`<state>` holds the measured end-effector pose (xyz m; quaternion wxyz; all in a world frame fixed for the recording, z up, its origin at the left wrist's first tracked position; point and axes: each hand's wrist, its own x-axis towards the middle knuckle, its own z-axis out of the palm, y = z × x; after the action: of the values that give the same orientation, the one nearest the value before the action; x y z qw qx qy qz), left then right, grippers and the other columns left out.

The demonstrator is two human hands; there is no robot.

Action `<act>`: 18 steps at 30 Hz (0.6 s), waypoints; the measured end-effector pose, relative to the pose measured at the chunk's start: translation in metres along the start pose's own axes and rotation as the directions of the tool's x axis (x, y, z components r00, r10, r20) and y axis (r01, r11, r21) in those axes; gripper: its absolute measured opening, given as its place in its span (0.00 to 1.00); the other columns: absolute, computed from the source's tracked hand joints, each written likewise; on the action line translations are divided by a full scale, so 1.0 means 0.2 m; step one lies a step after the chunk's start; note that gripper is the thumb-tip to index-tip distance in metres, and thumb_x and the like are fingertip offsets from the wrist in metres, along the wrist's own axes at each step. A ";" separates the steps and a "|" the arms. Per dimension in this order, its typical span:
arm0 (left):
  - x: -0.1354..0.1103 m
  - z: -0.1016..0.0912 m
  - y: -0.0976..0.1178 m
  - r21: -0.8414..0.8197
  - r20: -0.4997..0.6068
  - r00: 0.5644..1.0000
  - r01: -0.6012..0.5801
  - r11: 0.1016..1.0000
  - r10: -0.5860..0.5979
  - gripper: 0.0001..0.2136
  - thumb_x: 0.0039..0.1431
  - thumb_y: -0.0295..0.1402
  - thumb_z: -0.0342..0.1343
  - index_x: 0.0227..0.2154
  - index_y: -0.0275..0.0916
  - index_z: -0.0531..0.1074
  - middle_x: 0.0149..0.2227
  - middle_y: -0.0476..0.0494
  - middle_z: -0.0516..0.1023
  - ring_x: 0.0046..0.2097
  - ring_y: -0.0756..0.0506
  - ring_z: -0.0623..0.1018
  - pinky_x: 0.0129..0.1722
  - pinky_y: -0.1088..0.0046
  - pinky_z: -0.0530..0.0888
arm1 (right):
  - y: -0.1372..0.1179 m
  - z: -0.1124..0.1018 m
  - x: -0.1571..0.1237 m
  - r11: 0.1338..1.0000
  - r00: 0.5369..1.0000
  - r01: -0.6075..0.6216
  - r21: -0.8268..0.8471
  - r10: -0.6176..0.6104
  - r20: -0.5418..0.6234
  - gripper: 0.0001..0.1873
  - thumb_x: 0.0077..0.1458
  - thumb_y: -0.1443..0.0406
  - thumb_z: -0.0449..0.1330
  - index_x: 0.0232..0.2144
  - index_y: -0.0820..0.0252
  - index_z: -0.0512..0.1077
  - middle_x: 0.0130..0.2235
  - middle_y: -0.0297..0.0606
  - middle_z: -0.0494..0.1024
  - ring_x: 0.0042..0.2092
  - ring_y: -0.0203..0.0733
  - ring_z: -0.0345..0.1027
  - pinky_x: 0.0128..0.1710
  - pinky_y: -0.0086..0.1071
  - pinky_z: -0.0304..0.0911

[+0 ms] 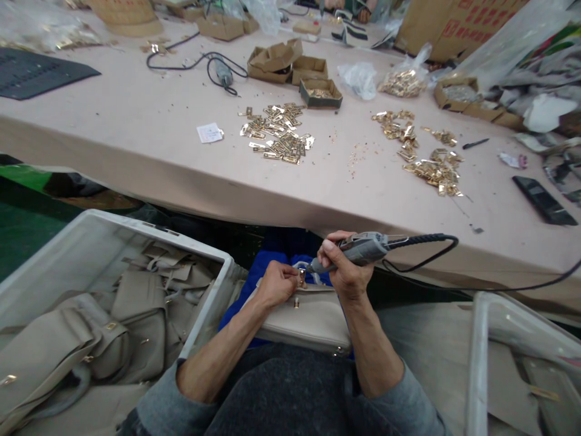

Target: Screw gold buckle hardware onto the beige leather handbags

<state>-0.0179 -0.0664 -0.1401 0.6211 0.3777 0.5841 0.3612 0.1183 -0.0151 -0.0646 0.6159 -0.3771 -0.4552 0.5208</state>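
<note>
On my lap lies a beige handbag (304,315) with gold-coloured fittings. My left hand (278,283) pinches a small gold metal fitting (302,277) at the bag's upper edge. Wrapped around a grey electric screwdriver (363,247) is my right hand (345,266). The tool is tilted, its tip pointing left and down at the fitting; whether the tip touches a screw is too small to tell. A black cord runs from its back end to the right. Another gold clasp part (296,302) shows on the bag's front.
A white bin (204,248) of beige bags stands at my left, another bin (480,339) at my right. The table (158,139) ahead bears piles of gold plates (284,136), gold fittings (436,169), small boxes (321,100), a second corded tool (223,74) and a phone (544,200).
</note>
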 end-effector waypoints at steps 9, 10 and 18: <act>-0.01 0.00 0.01 0.038 -0.015 1.000 0.010 0.999 -0.009 0.08 0.46 0.26 0.57 0.26 0.32 0.81 0.16 0.49 0.71 0.21 0.50 0.67 0.23 0.74 0.61 | 0.02 0.01 0.01 0.999 1.000 -0.014 -0.031 0.013 -0.011 0.13 0.51 0.62 0.72 0.35 0.58 0.72 0.25 0.29 0.71 0.21 0.34 0.66 0.23 0.33 0.66; -0.01 0.00 0.01 0.039 -0.010 1.000 0.011 0.999 -0.010 0.08 0.46 0.27 0.57 0.26 0.32 0.81 0.17 0.49 0.71 0.21 0.50 0.67 0.23 0.74 0.61 | 0.02 0.01 0.01 0.999 1.000 -0.014 -0.032 0.014 -0.008 0.13 0.51 0.62 0.72 0.34 0.58 0.72 0.25 0.29 0.71 0.21 0.35 0.66 0.23 0.33 0.66; -0.01 -0.01 0.01 0.063 -0.001 1.000 0.005 0.998 -0.005 0.07 0.47 0.28 0.58 0.24 0.32 0.81 0.17 0.48 0.71 0.23 0.48 0.70 0.24 0.74 0.63 | 0.05 0.00 -0.01 0.992 0.996 -0.020 -0.123 0.030 0.079 0.13 0.52 0.60 0.72 0.35 0.58 0.74 0.25 0.31 0.73 0.21 0.35 0.67 0.21 0.32 0.65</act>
<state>-0.0193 -0.0679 -0.1377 0.6093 0.3956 0.5964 0.3414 0.1160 -0.0155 -0.0741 0.5661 -0.3986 -0.5060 0.5144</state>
